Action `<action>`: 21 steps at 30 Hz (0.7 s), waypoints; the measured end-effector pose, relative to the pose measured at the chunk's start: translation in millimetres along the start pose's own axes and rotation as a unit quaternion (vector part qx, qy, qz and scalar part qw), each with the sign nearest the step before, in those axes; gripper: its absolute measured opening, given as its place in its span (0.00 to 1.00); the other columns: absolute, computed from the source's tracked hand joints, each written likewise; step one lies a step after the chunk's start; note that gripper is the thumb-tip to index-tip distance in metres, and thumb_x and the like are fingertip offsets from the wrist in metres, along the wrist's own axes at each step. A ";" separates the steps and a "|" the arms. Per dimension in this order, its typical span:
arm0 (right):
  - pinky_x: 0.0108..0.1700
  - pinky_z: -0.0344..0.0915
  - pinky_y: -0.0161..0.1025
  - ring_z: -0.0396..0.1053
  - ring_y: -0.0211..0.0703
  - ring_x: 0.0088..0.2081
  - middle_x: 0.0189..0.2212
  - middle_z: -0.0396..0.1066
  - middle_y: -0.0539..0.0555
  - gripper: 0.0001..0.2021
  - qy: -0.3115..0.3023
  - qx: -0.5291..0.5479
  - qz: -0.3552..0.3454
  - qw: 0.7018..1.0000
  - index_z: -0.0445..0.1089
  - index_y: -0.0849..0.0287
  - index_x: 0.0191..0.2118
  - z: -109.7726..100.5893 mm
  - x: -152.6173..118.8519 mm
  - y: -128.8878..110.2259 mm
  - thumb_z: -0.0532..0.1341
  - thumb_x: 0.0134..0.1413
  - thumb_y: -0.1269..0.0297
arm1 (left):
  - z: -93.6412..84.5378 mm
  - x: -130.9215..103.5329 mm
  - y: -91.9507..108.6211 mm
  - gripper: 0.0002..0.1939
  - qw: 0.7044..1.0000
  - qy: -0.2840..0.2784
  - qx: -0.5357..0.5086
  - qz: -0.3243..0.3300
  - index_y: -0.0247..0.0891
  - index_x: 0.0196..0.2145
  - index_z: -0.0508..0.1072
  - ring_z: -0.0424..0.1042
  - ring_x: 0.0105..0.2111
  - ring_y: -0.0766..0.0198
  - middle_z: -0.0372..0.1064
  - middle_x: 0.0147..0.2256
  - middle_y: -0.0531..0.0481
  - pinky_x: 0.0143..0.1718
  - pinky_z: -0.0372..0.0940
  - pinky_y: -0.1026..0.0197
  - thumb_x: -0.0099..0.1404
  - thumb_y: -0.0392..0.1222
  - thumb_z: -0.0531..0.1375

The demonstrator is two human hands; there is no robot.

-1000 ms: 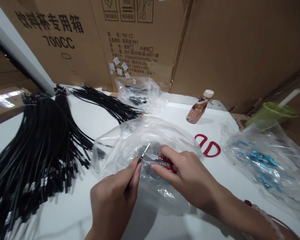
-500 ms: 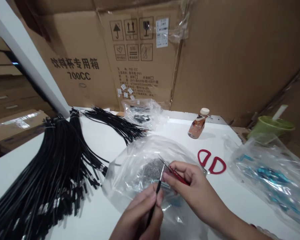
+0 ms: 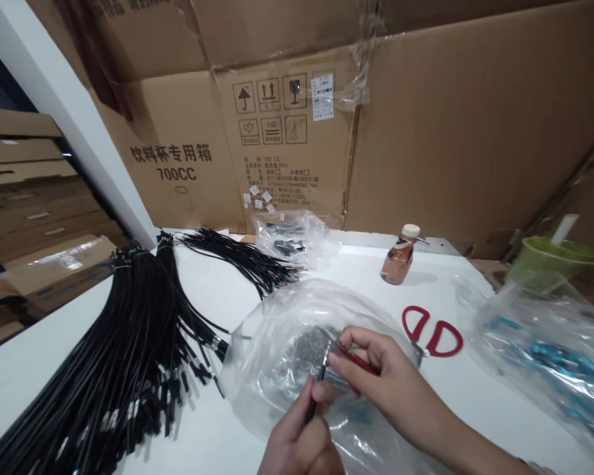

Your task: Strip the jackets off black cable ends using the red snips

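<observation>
My left hand (image 3: 307,429) is closed in a pinch around a black cord (image 3: 310,413), whose silvery end points up toward the other hand. In my right hand (image 3: 383,369) are red tweezers (image 3: 362,363), gripped between thumb and fingers, their thin metal tips beside the cord's end. Whether the tips touch it I cannot tell. Both hands are over a clear plastic bag (image 3: 262,356) holding a heap of tiny grey metal pieces (image 3: 311,348). Red-handled scissors (image 3: 444,338) lie to the right of the bag, blades partly hidden.
Bundles of black cords (image 3: 133,316) spread over the table's left side, with another bunch (image 3: 242,254) behind. A small clear bag (image 3: 294,241), a bottle (image 3: 398,257), a green cup (image 3: 549,260) and a bag of blue pieces (image 3: 559,359) stand around. Cardboard (image 3: 450,132) walls the back.
The view has tilted up a little, so things sit lower and further right. My left hand has turned and closed nearer the cord's end; the tweezers are still in my right hand.
</observation>
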State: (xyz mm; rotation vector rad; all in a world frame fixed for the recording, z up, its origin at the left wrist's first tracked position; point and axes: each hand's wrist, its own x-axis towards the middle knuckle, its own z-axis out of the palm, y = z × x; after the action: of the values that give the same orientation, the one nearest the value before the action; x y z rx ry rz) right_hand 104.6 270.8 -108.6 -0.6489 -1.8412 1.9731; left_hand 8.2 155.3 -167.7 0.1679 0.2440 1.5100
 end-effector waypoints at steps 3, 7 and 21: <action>0.25 0.46 0.32 0.48 0.32 0.23 0.18 0.52 0.42 0.22 -0.004 -0.003 0.008 1.000 0.58 0.59 0.26 -2.4 -0.2 -1.8 0.66 0.51 0.48 | 14.8 -6.3 3.5 0.06 0.995 0.083 0.041 0.048 0.40 0.34 0.79 0.29 0.09 0.76 0.37 0.07 0.66 0.09 0.39 0.74 0.61 0.44 0.67; 0.28 0.51 0.32 0.53 0.34 0.26 0.21 0.56 0.44 0.18 -0.001 -0.036 -0.006 0.999 0.58 0.58 0.26 -4.5 -4.3 -6.0 0.64 0.55 0.53 | 33.2 -9.1 11.4 0.15 0.941 0.225 0.227 0.112 0.39 0.32 0.77 0.34 0.11 0.78 0.41 0.09 0.66 0.14 0.44 0.75 0.58 0.55 0.67; 0.24 0.52 0.36 0.57 0.37 0.19 0.18 0.64 0.49 0.16 0.030 -0.426 -0.200 0.882 0.63 0.59 0.28 -3.4 -12.2 3.8 0.54 0.65 0.54 | 34.2 -10.8 9.2 0.11 0.637 0.384 0.614 0.263 0.40 0.33 0.81 0.48 0.15 0.69 0.57 0.15 0.55 0.13 0.47 0.67 0.58 0.47 0.62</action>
State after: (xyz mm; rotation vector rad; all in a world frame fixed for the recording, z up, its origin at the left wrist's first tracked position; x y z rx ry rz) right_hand 116.9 266.5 -111.5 -0.4716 -2.5249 0.8153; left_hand 7.9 146.4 -131.7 0.7218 2.0953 1.6455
